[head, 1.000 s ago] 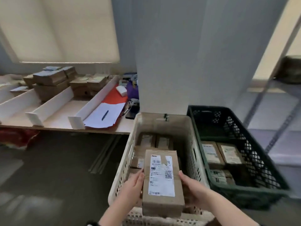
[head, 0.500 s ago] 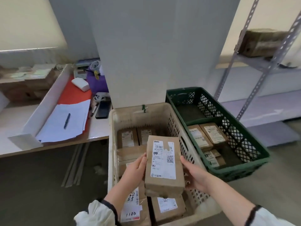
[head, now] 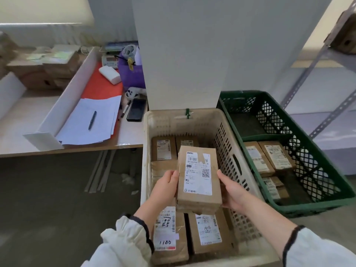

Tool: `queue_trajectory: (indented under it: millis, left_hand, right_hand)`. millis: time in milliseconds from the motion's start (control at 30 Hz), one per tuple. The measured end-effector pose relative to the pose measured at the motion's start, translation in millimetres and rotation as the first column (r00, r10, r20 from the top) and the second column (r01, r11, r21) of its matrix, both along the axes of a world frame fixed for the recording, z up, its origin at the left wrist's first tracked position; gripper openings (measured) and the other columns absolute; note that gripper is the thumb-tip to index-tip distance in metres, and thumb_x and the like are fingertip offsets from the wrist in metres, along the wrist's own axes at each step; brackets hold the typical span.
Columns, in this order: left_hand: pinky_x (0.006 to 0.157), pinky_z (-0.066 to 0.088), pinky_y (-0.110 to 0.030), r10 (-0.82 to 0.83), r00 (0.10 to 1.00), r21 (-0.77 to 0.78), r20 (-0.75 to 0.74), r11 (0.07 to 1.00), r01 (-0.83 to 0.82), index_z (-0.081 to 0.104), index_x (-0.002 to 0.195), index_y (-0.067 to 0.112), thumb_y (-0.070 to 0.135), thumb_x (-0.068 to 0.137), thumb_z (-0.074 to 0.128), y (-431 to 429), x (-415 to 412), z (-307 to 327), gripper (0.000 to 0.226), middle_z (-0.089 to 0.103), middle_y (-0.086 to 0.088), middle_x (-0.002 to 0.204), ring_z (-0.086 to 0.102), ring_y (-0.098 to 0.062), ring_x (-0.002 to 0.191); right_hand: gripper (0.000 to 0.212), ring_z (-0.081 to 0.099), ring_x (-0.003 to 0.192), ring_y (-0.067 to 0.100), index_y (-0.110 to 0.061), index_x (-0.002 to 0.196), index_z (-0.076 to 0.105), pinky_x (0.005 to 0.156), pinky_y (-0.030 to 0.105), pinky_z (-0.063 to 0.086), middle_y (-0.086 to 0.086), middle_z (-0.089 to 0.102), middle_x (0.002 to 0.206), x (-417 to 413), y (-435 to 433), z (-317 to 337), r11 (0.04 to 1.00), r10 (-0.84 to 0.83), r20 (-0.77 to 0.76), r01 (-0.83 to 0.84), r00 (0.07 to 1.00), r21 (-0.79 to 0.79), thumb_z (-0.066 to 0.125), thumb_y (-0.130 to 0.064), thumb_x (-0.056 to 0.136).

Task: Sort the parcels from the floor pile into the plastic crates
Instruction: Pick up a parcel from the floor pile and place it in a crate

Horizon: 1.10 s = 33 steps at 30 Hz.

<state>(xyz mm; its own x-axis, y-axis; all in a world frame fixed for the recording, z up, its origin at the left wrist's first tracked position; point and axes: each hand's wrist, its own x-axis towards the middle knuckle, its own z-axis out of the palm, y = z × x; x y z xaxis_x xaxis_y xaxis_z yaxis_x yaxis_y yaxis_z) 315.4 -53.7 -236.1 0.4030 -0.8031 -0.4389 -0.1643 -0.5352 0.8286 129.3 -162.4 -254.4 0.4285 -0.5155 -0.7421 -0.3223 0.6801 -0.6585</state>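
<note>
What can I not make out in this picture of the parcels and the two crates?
Head view only:
- Middle of the white crate: hidden under the held parcel, the left hand and the right hand.
- Fine print on that parcel's label: too small.
- Floor pile: outside the frame.
- Box on the shelf: cut off by the right edge.
- Boxes on the table: blurred.

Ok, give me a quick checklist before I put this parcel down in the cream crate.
1. Hold on the parcel, left grip and right grip on its long sides: ok.
2. It is above the cream crate, not the green crate: ok.
3. Its label faces up: ok.
4. Free spot beneath: cannot tell, the parcel hides the crate's middle.
5. Sorting code suits this crate: cannot tell.
</note>
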Motion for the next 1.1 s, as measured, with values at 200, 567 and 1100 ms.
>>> queue_trajectory:
  millis: [200,567,1100]
  left_hand:
    - [0.066,0.044,-0.024,0.114,0.989,0.019,-0.098,0.993,-0.113,0.048,0.12,0.017,0.043,0.101,0.03,-71.4,27.2,-7.8,0.036,0.06,0.005,0.102,0.056,-0.007,0.089]
    - [0.086,0.052,-0.036,0.279,0.945,0.086,-0.168,0.959,-0.268,0.046,0.137,0.016,0.04,0.1,0.039,-237.4,92.9,-110.8,0.044,0.061,-0.004,0.122,0.06,-0.019,0.104]
    - [0.082,0.047,-0.029,0.286,0.958,0.188,-0.014,0.942,-0.278,0.041,0.14,0.015,0.035,0.102,0.034,-240.4,92.3,-181.7,0.044,0.056,-0.005,0.129,0.053,-0.019,0.11]
  right_hand:
    - [0.055,0.062,0.109,0.024,-0.025,0.128,0.051,0.087,0.038,0.05,0.002,0.068,0.118,48.3,-88.1,-22.6,1.0,-0.011,-0.028,0.01,1.0,-0.013,0.039,-0.063,0.09]
    - [0.041,0.058,0.112,0.027,-0.025,0.125,0.051,0.098,0.052,0.046,0.003,0.062,0.122,131.2,-260.5,-118.4,1.0,0.004,-0.035,-0.005,0.999,-0.01,0.042,-0.052,0.095]
    - [0.05,0.058,0.116,0.029,-0.02,0.134,0.052,0.105,0.045,0.042,0.009,0.062,0.126,146.6,-245.9,-195.8,0.998,0.007,-0.125,0.002,0.992,0.069,0.033,-0.05,0.098]
